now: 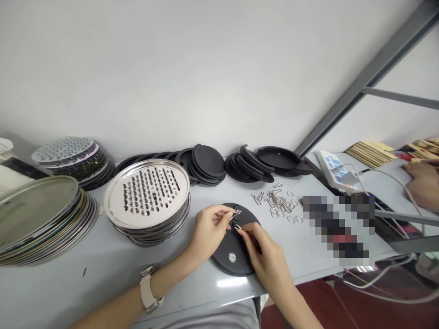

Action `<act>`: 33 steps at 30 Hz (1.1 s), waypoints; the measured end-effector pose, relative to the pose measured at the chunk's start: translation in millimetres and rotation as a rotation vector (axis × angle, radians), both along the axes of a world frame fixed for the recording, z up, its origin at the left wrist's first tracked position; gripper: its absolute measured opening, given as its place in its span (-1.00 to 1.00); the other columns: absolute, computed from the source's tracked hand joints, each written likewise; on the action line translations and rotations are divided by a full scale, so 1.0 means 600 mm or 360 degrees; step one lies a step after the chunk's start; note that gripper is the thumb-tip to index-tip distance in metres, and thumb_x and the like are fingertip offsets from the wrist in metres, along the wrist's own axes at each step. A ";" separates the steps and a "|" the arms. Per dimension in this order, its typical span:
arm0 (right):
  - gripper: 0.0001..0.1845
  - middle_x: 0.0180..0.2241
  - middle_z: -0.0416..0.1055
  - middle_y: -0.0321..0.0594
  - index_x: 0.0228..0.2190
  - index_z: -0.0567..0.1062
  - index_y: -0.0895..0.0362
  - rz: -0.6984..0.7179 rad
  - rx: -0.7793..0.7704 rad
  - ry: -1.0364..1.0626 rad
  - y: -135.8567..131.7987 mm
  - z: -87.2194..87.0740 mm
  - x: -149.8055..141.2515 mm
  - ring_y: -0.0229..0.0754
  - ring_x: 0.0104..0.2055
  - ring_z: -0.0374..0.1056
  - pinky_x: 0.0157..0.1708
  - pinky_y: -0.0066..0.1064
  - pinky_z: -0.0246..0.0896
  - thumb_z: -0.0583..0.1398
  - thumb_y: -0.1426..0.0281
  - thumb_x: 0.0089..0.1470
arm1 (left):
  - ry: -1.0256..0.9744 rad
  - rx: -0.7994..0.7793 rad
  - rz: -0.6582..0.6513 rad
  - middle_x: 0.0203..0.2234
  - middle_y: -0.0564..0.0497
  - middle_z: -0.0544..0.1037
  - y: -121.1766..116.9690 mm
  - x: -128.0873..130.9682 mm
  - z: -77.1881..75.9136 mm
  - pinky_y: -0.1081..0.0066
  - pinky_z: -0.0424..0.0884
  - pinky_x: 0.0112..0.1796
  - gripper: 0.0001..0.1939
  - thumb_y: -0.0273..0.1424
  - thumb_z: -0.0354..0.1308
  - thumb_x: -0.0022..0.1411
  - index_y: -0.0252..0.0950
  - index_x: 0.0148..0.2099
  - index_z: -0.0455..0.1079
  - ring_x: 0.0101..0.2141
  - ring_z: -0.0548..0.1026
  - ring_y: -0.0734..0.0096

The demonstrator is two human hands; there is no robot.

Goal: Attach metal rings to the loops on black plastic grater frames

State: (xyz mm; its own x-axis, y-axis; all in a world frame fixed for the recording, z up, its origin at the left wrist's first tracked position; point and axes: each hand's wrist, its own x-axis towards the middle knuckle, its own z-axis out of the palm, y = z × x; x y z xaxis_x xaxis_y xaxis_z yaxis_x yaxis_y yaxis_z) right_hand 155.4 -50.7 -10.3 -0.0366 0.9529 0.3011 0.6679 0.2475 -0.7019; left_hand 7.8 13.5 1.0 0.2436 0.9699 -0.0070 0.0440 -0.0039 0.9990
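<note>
The left hand [209, 230] pinches a bent wire clip [236, 213] above a black round disc [230, 261] lying beneath both hands. The right hand [264, 253] pinches a small wire ring [238, 227] against the disc, with loose wire clips [279, 201] just beyond.

Left hand [209, 230] and right hand [264, 256] met over a black disc [228, 258] on the counter [192, 283].
The left pinched a bent wire clip [236, 214] at the disc's top edge; the right pinched a metal ring [238, 227] just below it. A loose pile of wire clips and rings [279, 201] lay beside the disc, with stacked perforated steel plates [147, 194] to the left.
</note>
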 end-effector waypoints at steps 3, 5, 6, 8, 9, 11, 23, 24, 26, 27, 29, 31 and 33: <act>-0.88 -0.40 0.38 -0.29 -0.31 0.35 0.06 -0.0019 0.0051 0.0014 0.001 0.009 0.008 -0.26 -0.41 0.31 -0.38 -0.48 0.22 0.05 0.35 0.28 | -0.0040 -0.0025 0.0015 -0.46 -0.02 0.53 0.000 -0.002 -0.003 0.50 0.39 -0.46 -0.80 -0.33 0.12 0.22 -0.36 -0.22 0.47 -0.48 0.49 0.44; -0.86 -0.40 0.39 -0.28 -0.32 0.39 0.07 -0.0112 0.0129 -0.0023 0.011 0.018 0.026 -0.25 -0.41 0.29 -0.38 -0.45 0.21 0.07 0.33 0.27 | -0.0062 -0.0040 0.0018 -0.47 0.00 0.50 0.000 -0.002 -0.004 0.51 0.39 -0.47 -0.81 -0.32 0.12 0.22 -0.36 -0.23 0.43 -0.48 0.49 0.45; -0.84 -0.39 0.40 -0.26 -0.32 0.41 0.08 -0.0180 0.0170 -0.0049 0.019 0.021 0.038 -0.24 -0.41 0.29 -0.37 -0.43 0.21 0.07 0.32 0.27 | -0.0069 -0.0043 0.0012 -0.48 0.02 0.48 0.000 -0.003 -0.004 0.52 0.38 -0.47 -0.82 -0.32 0.13 0.22 -0.35 -0.25 0.42 -0.48 0.48 0.46; -0.78 -0.39 0.42 -0.23 -0.34 0.43 0.10 -0.0307 0.0218 -0.0140 0.041 0.022 0.065 -0.20 -0.40 0.30 -0.35 -0.38 0.21 0.07 0.27 0.26 | -0.0075 -0.0039 -0.0011 -0.48 0.03 0.46 -0.001 -0.004 -0.002 0.53 0.37 -0.48 -0.83 -0.32 0.14 0.21 -0.34 -0.28 0.40 -0.48 0.48 0.47; -0.74 -0.39 0.42 -0.20 -0.34 0.45 0.11 -0.0365 0.0240 -0.0192 0.052 0.020 0.078 -0.17 -0.39 0.31 -0.35 -0.36 0.21 0.06 0.24 0.26 | -0.0074 -0.0034 -0.0023 -0.49 0.03 0.46 -0.001 -0.004 -0.001 0.53 0.37 -0.48 -0.84 -0.32 0.14 0.21 -0.34 -0.29 0.40 -0.48 0.47 0.47; -0.67 -0.37 0.43 -0.14 -0.30 0.46 0.15 -0.0410 0.0274 -0.0268 0.072 0.009 0.095 -0.12 -0.36 0.34 -0.32 -0.30 0.23 0.02 0.20 0.27 | -0.0067 -0.0021 -0.0041 -0.49 0.02 0.47 -0.001 -0.005 0.002 0.54 0.36 -0.49 -0.84 -0.33 0.14 0.21 -0.34 -0.30 0.40 -0.48 0.46 0.46; -0.84 -0.34 0.29 -0.21 -0.32 0.34 0.07 -0.0054 0.0173 -0.0034 0.040 0.041 0.051 -0.15 -0.30 0.26 -0.25 -0.32 0.18 0.01 0.34 0.29 | -0.0070 0.0108 -0.0156 -0.44 -0.02 0.49 -0.003 -0.008 -0.004 0.47 0.40 -0.37 -0.86 -0.35 0.18 0.20 -0.35 -0.29 0.46 -0.39 0.47 0.40; -0.88 -0.28 0.32 -0.19 -0.22 0.35 0.06 0.0067 0.0121 0.0020 0.039 0.048 0.045 -0.14 -0.24 0.28 -0.21 -0.32 0.19 0.02 0.35 0.29 | -0.0076 0.0105 -0.0172 -0.44 -0.03 0.49 -0.002 -0.009 -0.002 0.48 0.39 -0.41 -0.85 -0.35 0.17 0.20 -0.35 -0.29 0.46 -0.41 0.47 0.41; -0.88 -0.22 0.35 -0.18 -0.19 0.37 0.05 0.0291 0.0002 0.0077 0.040 0.055 0.036 -0.13 -0.16 0.29 -0.14 -0.31 0.20 0.05 0.35 0.28 | -0.0077 0.0111 -0.0194 -0.45 -0.03 0.49 -0.001 -0.011 0.002 0.50 0.38 -0.46 -0.84 -0.35 0.16 0.21 -0.36 -0.28 0.45 -0.44 0.46 0.42; -0.88 -0.25 0.36 -0.20 -0.24 0.39 0.05 0.0356 -0.0036 0.0082 0.042 0.055 0.032 -0.13 -0.17 0.29 -0.14 -0.31 0.20 0.05 0.36 0.28 | -0.0070 0.0123 -0.0191 -0.44 -0.02 0.49 -0.001 -0.011 0.003 0.51 0.37 -0.47 -0.85 -0.36 0.15 0.22 -0.35 -0.27 0.45 -0.44 0.46 0.43; -0.82 -0.33 0.37 -0.23 -0.35 0.39 0.06 0.0373 -0.0076 0.0066 0.047 0.051 0.027 -0.13 -0.23 0.29 -0.19 -0.31 0.20 0.03 0.38 0.28 | -0.0038 0.0159 -0.0149 -0.41 -0.01 0.47 -0.002 -0.010 0.002 0.51 0.38 -0.47 -0.89 -0.40 0.13 0.22 -0.33 -0.23 0.41 -0.44 0.46 0.44; -0.79 -0.38 0.36 -0.24 -0.39 0.37 0.07 0.0328 -0.0076 0.0040 0.051 0.045 0.025 -0.13 -0.27 0.27 -0.23 -0.30 0.19 0.03 0.40 0.28 | 0.0011 0.0207 -0.0087 -0.39 0.01 0.45 -0.004 -0.006 -0.002 0.51 0.39 -0.46 -0.94 -0.44 0.10 0.23 -0.31 -0.24 0.35 -0.43 0.46 0.45; -0.83 -0.36 0.35 -0.23 -0.38 0.37 0.07 0.0301 -0.0065 0.0037 0.052 0.039 0.024 -0.13 -0.27 0.27 -0.22 -0.30 0.19 0.05 0.40 0.27 | 0.0067 0.0257 -0.0044 -0.37 0.02 0.43 -0.006 -0.002 -0.007 0.51 0.40 -0.44 -0.99 -0.49 0.08 0.22 -0.29 -0.27 0.30 -0.40 0.47 0.45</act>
State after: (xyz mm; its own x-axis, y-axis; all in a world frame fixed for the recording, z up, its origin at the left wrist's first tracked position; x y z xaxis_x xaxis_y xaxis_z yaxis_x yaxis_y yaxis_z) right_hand 169.6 -19.5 13.1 -0.2096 0.9412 0.2650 0.5959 0.3379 -0.7286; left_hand 6.9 9.6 -3.4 0.2733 0.9520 0.1377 0.0837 -0.1661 0.9826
